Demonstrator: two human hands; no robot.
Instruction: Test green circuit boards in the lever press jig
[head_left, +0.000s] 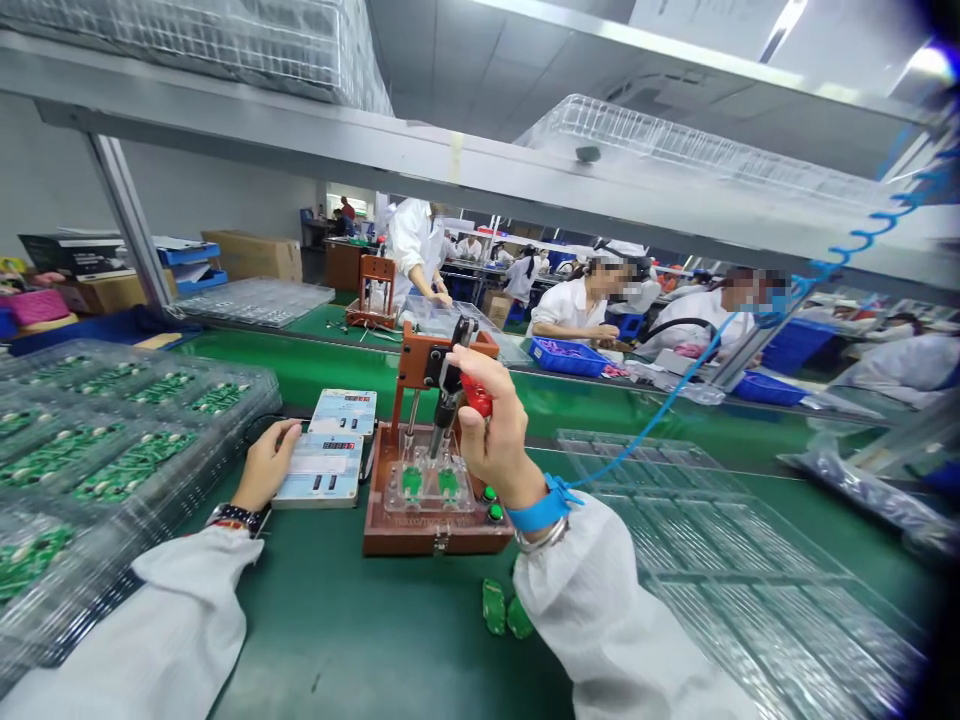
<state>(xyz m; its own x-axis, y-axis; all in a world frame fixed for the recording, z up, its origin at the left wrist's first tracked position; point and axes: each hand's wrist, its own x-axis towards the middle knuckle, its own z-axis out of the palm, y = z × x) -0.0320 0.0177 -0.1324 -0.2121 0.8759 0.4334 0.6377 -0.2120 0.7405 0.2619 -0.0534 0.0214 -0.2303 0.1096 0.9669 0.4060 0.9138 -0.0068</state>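
Right now our right hand [491, 425] is wrapped around the red-gripped lever [474, 392] of a brown test fixture [435, 490], fingers closed tight on the handle, which stands tilted above the fixture's clear nest. In that nest we see two small green circuit boards [429, 482] lying side by side under the dark press head. A blue wrist strap [541, 507] circles our right wrist, and its coiled blue cord [750, 310] runs up and away to the right.

Our left hand [268, 462] rests on the left edge of a pale blue meter box [321, 470], fingers curled loosely against it without gripping anything; a second box of the same kind [343, 411] sits just behind it. Both boxes lie just beside the fixture, on its left.

On the green worktop [360, 620], near our right sleeve, lie two loose green boards [504, 610], touching or nearly touching each other. To our left stand stacked clear trays [112, 440] filled with green boards; to our right lie clear trays [735, 580] spread flat. Across the green belt, other people in white coats [577, 300] work at their own stations, one beside a similar brown fixture [373, 292].
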